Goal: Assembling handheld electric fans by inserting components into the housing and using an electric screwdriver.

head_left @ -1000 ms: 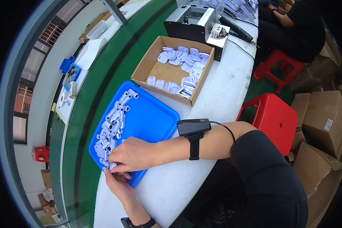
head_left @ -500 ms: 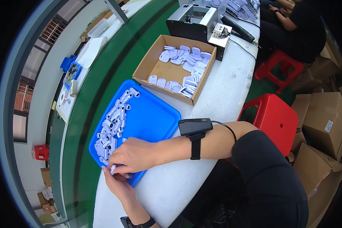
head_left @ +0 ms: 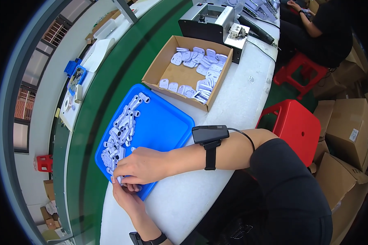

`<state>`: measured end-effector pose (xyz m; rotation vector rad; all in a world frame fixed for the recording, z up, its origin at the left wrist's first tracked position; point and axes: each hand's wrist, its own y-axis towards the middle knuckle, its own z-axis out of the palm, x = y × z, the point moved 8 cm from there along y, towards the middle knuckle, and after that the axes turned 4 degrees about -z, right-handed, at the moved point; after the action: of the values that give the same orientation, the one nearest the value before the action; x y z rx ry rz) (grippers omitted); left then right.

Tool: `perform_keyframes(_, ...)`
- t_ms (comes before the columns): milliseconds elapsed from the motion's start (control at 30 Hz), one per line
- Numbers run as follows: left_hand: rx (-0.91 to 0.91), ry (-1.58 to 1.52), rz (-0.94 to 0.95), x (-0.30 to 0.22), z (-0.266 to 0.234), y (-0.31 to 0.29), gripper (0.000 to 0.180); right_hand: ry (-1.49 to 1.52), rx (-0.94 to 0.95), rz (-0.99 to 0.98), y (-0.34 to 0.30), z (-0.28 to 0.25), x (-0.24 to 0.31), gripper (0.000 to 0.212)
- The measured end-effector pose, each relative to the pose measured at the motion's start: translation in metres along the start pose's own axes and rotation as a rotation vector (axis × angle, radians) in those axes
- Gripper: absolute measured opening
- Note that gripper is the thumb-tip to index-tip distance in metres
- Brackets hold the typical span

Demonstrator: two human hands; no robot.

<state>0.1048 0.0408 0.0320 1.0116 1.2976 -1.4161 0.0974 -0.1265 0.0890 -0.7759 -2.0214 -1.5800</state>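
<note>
Over the near corner of a blue plastic tray (head_left: 161, 122), my two hands meet at the fingertips. My right hand (head_left: 141, 166) comes across the tray, its fingers bent and pinched on a small white plastic piece (head_left: 119, 179). From below, my left hand (head_left: 126, 199) holds the same piece between thumb and fingers. Most of that piece is hidden by my fingers. Along the tray's left side lies a heap of small elongated white plastic parts (head_left: 120, 130), some with dark round spots.
Beyond the tray stands an open cardboard box (head_left: 151, 75) of flat white plates (head_left: 192, 57). Behind it is a black and silver machine (head_left: 208, 24), with a black handheld tool (head_left: 255, 29) beside it. At right are a red stool (head_left: 296, 128), cartons (head_left: 347, 126) and a seated person (head_left: 329, 32).
My fingers have shifted slightly around the small white piece, and less of it shows now. The tray and box sit a touch higher in the picture.
</note>
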Motion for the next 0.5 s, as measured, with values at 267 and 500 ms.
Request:
perform_keyframes(267, -0.104, 0.081, 0.080, -0.003, 0.007, -0.007, 0.045, -0.167, 0.163, 0.110, 0.000, 0.003, -0.010, 0.029)
perform_keyframes(500, 0.000, 0.068, 0.073, -0.001, 0.003, 0.000, 0.044, -0.016, -0.001, 0.076, -0.002, 0.000, -0.005, 0.030)
